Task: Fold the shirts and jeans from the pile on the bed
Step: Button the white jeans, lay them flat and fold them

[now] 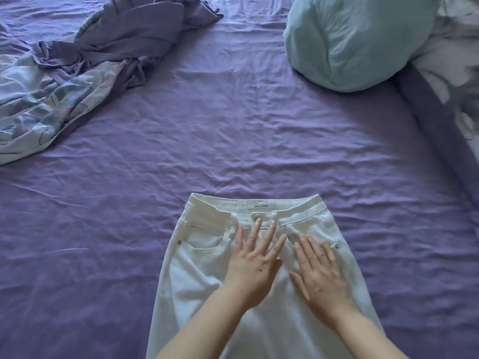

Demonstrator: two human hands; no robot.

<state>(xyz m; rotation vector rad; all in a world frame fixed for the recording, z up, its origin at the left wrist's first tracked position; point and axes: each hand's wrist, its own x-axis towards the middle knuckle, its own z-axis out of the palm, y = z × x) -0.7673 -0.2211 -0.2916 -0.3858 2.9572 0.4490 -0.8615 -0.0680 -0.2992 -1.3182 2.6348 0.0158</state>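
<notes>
White jeans (197,260) lie flat and face up on the purple bed sheet (233,141), waistband away from me, legs running off the bottom edge of the view. My left hand (255,263) rests flat on the fly area with its fingers spread and straight. Beside it, my right hand (320,272) presses flat on the right front of the jeans near the pocket. Neither hand grips any cloth.
A crumpled purple and pale patterned pile of fabric (77,66) lies at the back left. A light blue pillow (355,40) sits at the back right, with patterned bedding (456,73) along the right edge.
</notes>
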